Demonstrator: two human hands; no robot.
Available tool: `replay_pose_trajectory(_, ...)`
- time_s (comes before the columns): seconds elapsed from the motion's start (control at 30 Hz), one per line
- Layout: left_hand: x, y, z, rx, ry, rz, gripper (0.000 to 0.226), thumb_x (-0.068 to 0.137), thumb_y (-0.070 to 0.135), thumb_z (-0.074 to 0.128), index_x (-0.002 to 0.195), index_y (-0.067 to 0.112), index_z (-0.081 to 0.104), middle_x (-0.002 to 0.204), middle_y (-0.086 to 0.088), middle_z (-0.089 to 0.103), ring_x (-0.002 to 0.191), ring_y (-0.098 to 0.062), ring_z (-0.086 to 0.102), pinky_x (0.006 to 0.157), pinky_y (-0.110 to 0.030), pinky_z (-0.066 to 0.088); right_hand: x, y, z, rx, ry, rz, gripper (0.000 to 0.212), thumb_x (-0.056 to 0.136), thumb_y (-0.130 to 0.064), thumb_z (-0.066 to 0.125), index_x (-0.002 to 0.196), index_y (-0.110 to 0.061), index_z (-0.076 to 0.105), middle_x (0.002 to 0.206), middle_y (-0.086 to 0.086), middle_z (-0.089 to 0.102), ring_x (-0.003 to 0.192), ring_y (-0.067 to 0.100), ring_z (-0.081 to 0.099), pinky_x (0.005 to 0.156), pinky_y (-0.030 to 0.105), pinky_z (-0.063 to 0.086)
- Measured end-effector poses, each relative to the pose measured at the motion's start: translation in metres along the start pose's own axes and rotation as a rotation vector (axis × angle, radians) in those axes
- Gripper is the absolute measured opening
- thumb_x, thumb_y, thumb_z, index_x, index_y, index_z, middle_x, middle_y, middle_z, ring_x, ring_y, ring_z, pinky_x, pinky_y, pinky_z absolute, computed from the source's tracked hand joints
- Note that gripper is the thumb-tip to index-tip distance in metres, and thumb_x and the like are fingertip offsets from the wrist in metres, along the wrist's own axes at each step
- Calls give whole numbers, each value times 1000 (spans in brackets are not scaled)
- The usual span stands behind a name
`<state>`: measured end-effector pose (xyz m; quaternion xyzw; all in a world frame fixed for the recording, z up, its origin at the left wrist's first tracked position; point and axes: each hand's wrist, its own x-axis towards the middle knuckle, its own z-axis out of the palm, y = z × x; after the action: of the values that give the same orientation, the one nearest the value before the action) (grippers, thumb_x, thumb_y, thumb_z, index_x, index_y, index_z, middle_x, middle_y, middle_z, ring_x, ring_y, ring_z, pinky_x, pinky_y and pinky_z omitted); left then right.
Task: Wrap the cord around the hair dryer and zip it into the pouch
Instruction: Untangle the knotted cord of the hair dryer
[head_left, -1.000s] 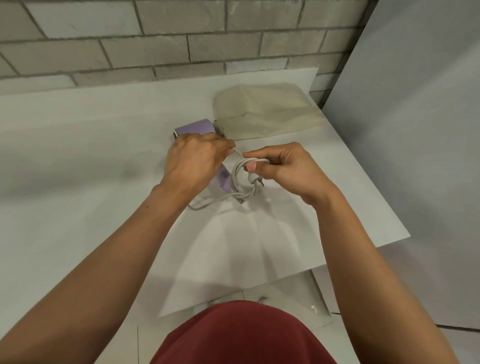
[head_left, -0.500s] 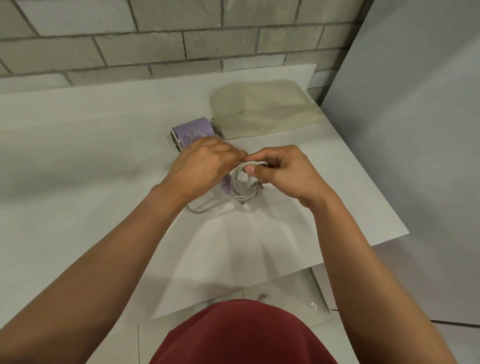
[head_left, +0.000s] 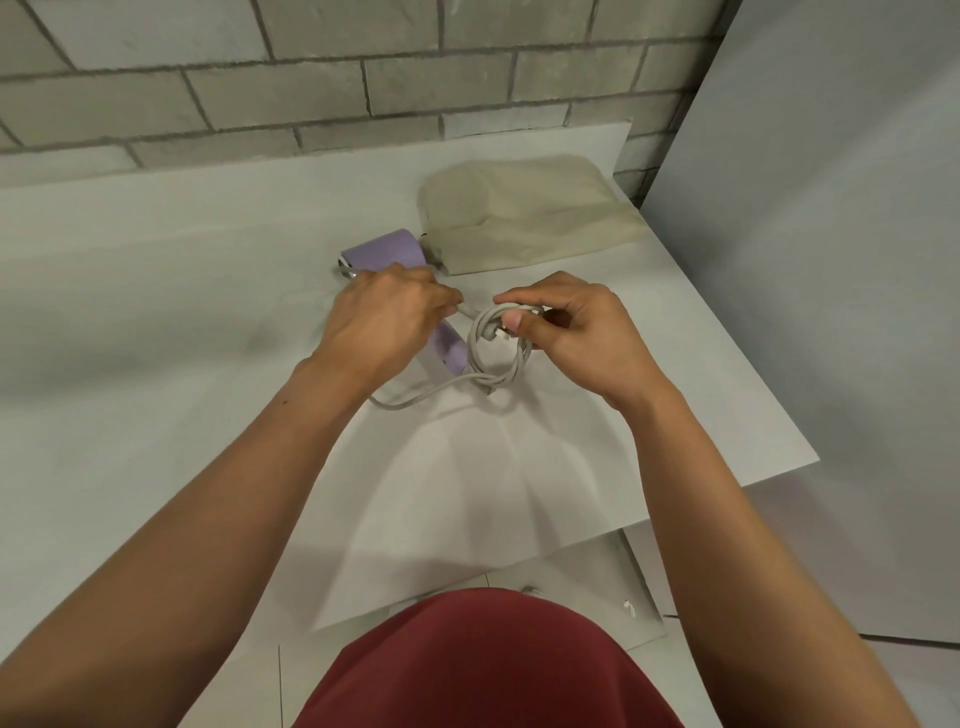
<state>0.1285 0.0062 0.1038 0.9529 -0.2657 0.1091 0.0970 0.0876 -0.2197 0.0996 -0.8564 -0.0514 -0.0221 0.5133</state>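
Note:
A lilac hair dryer lies on the white table, its barrel at the back and its handle running toward me under my left hand. The grey cord is gathered into a small coil beside the handle. My right hand pinches the top of the coil between thumb and fingers. My left hand pinches a strand of cord at its fingertips, just left of the coil. A loose length of cord trails on the table below my left wrist. The beige pouch lies flat behind the hands.
A grey brick wall backs the table. A pale panel stands to the right. The table's right edge runs diagonally near my right forearm, with tiled floor below.
My hands drew together and then a little apart again. The coil in my right hand has stayed about the same size. The dryer has stayed in place.

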Motion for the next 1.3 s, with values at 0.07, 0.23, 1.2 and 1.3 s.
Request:
replay_pose_trajectory(0.07,-4,-10,-2,6,14,-88,24,97,22,53,100,20,76,98,-7,72,86,-38,65,68,-46,54,-2,2,0,-5,-15,-3,18,96,-22,74,110,-32,81,98,-12,71,90,15,73,92,47,57)
replay_pose_trajectory(0.23,-25,-47,-1,-66,-66,-150,24,103,27,57,112,24,78,105,-10,74,96,-42,66,75,-49,55,-6,12,-4,18,-1,27,18,99,-20,71,110,-30,79,102,-13,75,96,21,75,93,51,57)
replay_pose_trajectory(1.2,-168,-28,95,-297,-105,-255,47,92,56,55,111,20,79,100,0,65,88,-25,60,76,-41,55,-36,25,31,8,181,93,19,99,-22,71,116,-25,79,106,-16,73,90,2,63,84,43,59)
replay_pose_trajectory(1.3,-169,-27,89,-344,-122,-271,51,94,57,51,121,21,75,108,2,63,96,-22,58,84,-37,54,-40,23,40,13,200,115,20,99,-22,71,117,-25,78,105,-17,73,91,2,63,84,41,59)
